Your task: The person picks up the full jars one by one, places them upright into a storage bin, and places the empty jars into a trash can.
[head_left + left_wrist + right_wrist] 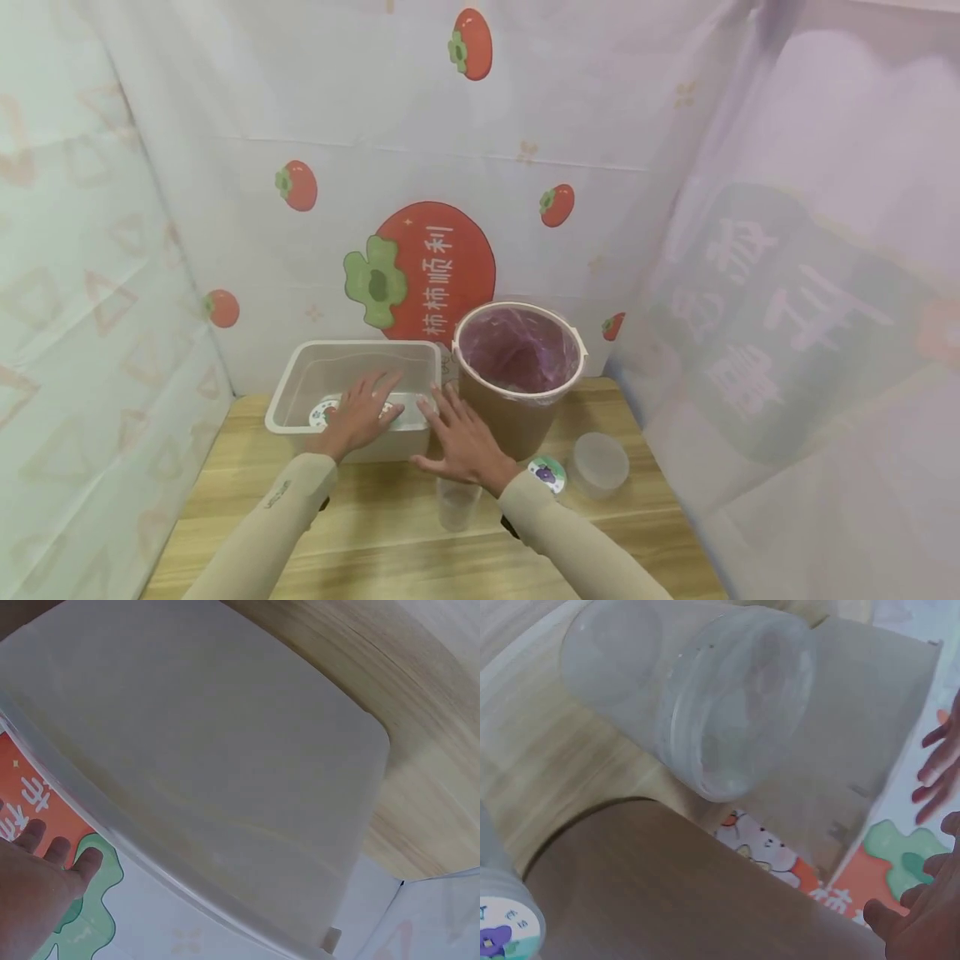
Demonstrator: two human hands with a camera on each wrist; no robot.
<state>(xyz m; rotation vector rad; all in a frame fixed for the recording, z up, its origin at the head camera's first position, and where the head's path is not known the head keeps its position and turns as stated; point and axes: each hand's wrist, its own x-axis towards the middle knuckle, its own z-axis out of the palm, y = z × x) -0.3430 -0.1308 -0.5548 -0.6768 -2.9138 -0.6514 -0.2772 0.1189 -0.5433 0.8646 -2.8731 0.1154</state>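
Observation:
My left hand (363,414) hovers over the white plastic basin (281,417), its fingers spread and nothing in them. Inside the basin lies a round lid with a printed label (323,412), partly hidden by that hand. My right hand (468,442), also spread and holding nothing, is between the basin and the brown trash bin (517,421). Below it on the table stands a clear plastic jar (457,507), its upper part hidden by the hand. In the right wrist view this jar (735,705) looks see-through, with a wide open-looking mouth.
A jar with a grape-printed lid (547,473) and another clear round container (600,463) stand right of the right forearm. The trash bin has a purple liner (525,350). Printed cloth walls (615,100) surround the wood-grain table (375,533) at the back and sides.

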